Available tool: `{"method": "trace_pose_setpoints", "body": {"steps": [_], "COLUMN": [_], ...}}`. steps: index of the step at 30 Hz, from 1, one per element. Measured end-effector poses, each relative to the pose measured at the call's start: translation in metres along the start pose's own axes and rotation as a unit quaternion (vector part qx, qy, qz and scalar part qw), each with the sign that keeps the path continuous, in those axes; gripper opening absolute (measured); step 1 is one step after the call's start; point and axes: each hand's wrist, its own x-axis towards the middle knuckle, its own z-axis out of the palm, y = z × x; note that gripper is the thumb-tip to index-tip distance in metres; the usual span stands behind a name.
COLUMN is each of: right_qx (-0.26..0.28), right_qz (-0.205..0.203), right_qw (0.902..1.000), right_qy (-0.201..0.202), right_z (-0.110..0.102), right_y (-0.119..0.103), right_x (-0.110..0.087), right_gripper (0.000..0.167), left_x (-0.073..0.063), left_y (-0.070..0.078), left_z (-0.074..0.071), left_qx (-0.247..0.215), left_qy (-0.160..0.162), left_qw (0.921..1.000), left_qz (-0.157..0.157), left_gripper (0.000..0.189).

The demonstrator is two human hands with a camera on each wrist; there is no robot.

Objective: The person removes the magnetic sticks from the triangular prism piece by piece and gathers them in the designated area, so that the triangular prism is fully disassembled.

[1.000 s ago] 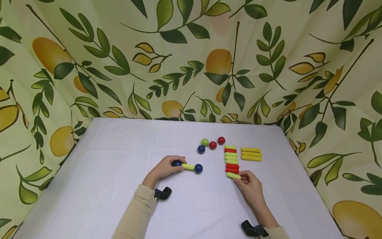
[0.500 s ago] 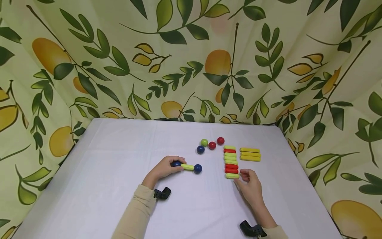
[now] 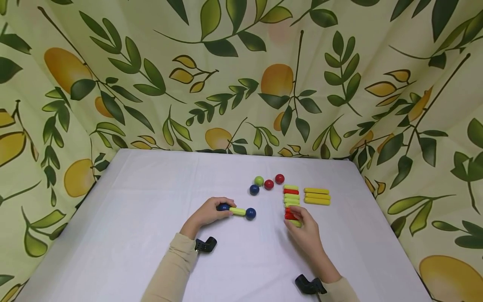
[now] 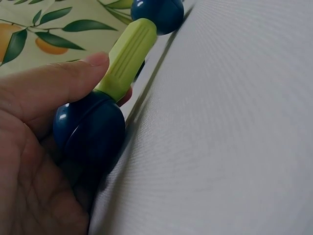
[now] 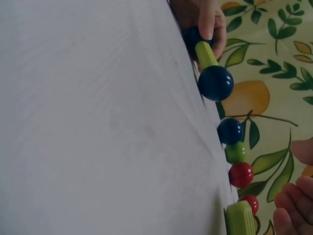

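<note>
My left hand (image 3: 212, 211) grips the near blue ball (image 4: 90, 129) of a dumbbell-shaped toy piece, its thumb reaching onto the light-green rod (image 4: 128, 56). A second blue ball (image 3: 250, 213) sits at the rod's far end. Over the front of a column of short rods is my right hand (image 3: 305, 228), thumb and fingers apart and nothing held between them. Below it lie a light-green rod (image 3: 296, 223) and red rods (image 3: 289, 216), partly hidden by the fingers. In the right wrist view the fingers (image 5: 298, 200) hover beside the light-green rod's end.
Behind the dumbbell piece lie a blue ball (image 3: 254, 190), a green ball (image 3: 258, 181) and two red balls (image 3: 268, 184). The column continues back with more light-green rods (image 3: 292, 196). Right of it, three longer yellow rods (image 3: 317, 196) lie side by side on the white tablecloth (image 3: 158, 180).
My right hand let go of the front light-green rod, which now lies straight in the column, then moved left and over the column's front end. The left hand stays put.
</note>
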Motion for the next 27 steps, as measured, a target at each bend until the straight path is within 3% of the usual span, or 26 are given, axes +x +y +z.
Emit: {"method": "trace_pose_setpoints", "body": {"steps": [8,14,20,27], "right_qx": [0.062,0.1,0.114,0.069], "right_qz": [0.005,0.008,-0.004,-0.009], "right_qw": [0.994,0.9858,0.9803,0.9839], "right_qy": [-0.089,-0.135,-0.161,-0.165], "right_z": [0.028,0.053,0.073,0.083], "right_y": [-0.027,-0.034,-0.031,-0.025], "right_x": [0.016,0.021,0.024,0.024], "right_gripper": [0.045,0.045,0.042,0.038], "left_x": [-0.001,0.001,0.001,0.002], "left_y": [-0.001,-0.001,-0.002,-0.003], "left_z": [0.0,0.0,0.001,0.002], "left_qx": [-0.005,0.003,0.01,0.02], "left_qy": [-0.001,0.0,0.001,0.0], "left_qw": [1.0,0.9999,0.9998,0.9995], "left_qz": [0.008,0.013,0.02,0.026], "left_gripper": [0.021,0.023,0.022,0.021]}}
